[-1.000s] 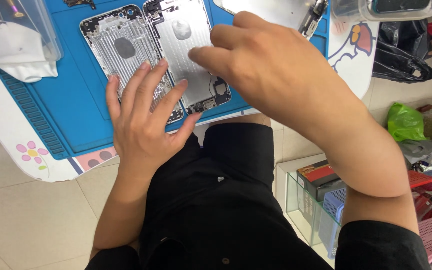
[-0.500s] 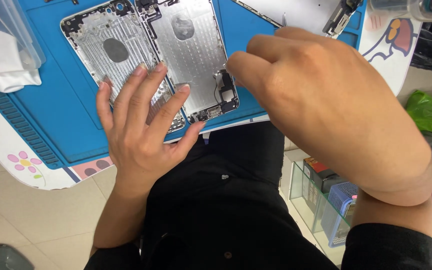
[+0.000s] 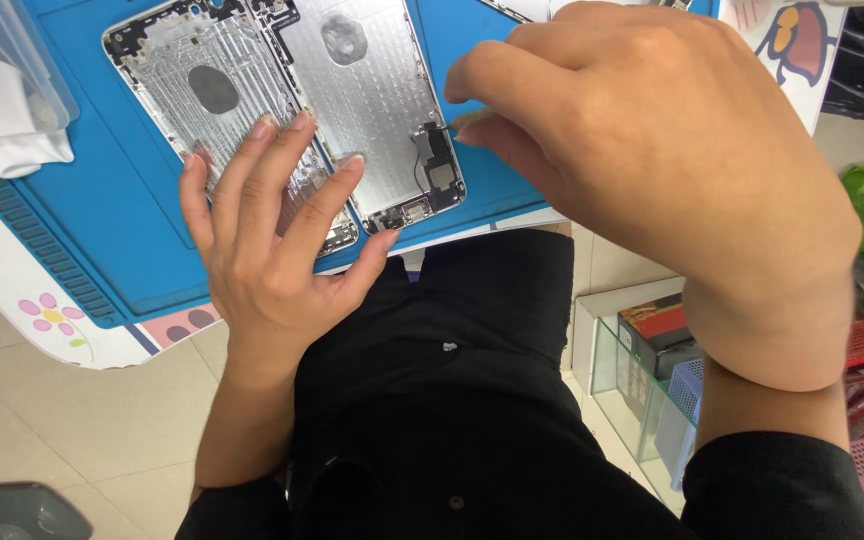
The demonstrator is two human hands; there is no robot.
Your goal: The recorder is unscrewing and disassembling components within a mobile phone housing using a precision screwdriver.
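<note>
— What's under my hands?

— A blue rubber work mat (image 3: 72, 220), and on it two bare silver metal phone back housings (image 3: 372, 110) side by side, ribbed insides up.

— And my left hand (image 3: 262, 240)?

— Spread flat, fingers pinning them.

— My right hand (image 3: 652, 170)?

— Pinched on a thin metal tool (image 3: 452, 127), its tip at the near corner's dark parts.

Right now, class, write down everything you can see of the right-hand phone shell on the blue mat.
The right-hand phone shell is a bare silvery metal back housing, lying flat with its inside facing up on the blue mat, close beside a second shell. It has a dark round patch near the top and small dark parts in its lower right corner. The left hand rests fingers across its lower edge; the right hand holds a thin tool tip to those parts.
</note>
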